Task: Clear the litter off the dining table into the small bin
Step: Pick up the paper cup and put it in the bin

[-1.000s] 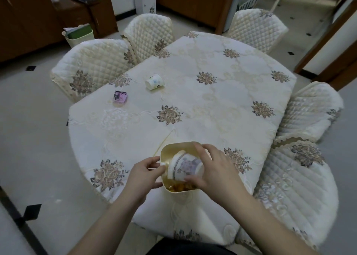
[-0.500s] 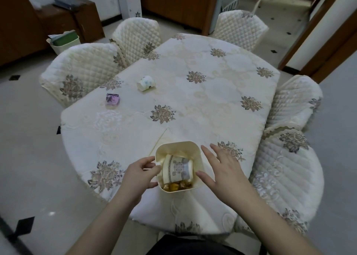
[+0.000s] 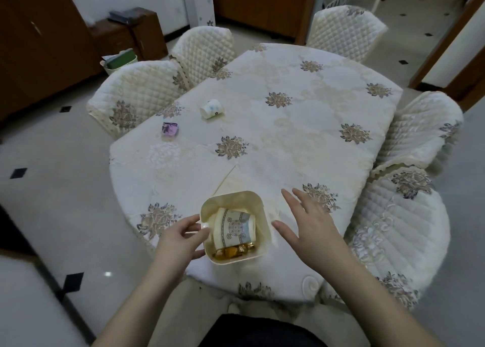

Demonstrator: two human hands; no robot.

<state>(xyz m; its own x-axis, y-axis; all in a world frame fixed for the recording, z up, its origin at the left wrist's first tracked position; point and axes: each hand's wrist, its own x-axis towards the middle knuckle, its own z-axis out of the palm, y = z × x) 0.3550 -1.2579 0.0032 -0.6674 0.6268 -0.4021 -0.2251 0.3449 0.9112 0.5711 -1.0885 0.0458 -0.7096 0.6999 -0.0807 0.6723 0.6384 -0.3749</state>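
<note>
2 paper cups [image 3: 234, 228] [image 3: 211, 108], 1 purple wrapper [image 3: 170, 129], 1 small bin [image 3: 258, 201], 5 chairs [image 3: 132, 89], 2 hands [image 3: 176, 239] [image 3: 312, 220].

Small bin [image 3: 265, 216] at near counter [image 3: 301, 141] edge; cup [image 3: 233, 228] lying in it. Second cup [image 3: 212, 109] and packet [image 3: 170, 129] far left on counter.

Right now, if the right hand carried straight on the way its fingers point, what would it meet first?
Probably nothing soon: the right hand points up-left over bare tablecloth; the paper cup lies roughly that way, far off.
</note>
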